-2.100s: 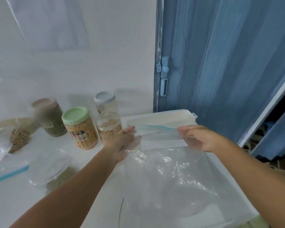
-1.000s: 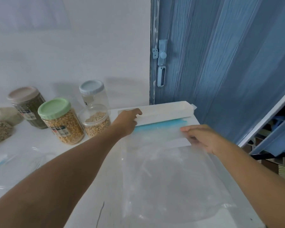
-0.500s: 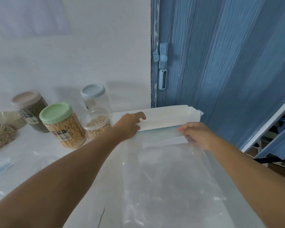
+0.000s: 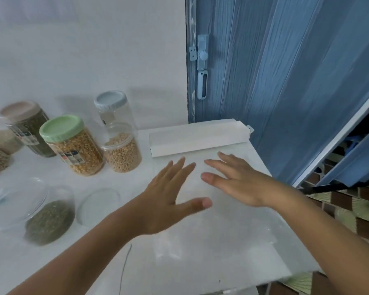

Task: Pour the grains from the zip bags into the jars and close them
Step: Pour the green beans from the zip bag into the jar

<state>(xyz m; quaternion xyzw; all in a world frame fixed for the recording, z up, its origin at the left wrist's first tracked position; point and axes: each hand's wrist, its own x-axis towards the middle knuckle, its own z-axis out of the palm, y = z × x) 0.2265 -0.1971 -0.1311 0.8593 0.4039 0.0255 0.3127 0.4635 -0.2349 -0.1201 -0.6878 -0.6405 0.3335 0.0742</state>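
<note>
Left hand (image 4: 170, 196) and right hand (image 4: 237, 179) were both spread flat, fingers straight, over an empty clear bag (image 4: 211, 226) lying flat on the table (image 4: 51, 258); contact could not be confirmed. A white box (image 4: 198, 137) lay just beyond the fingertips. Left of the left hand stood the lidded jars (image 4: 73, 145), and nearer, a tipped open jar (image 4: 36, 211) holding green grain.

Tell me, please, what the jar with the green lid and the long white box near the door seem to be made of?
The jar with the green lid looks like clear, glossy plastic: the yellow grains show through its wall, and the matte pale green lid has a ribbed rim. The long white box appears to be thin, matte cardboard, judging by its sharp folded edges and small end flap; coated plastic cannot be excluded.
</note>
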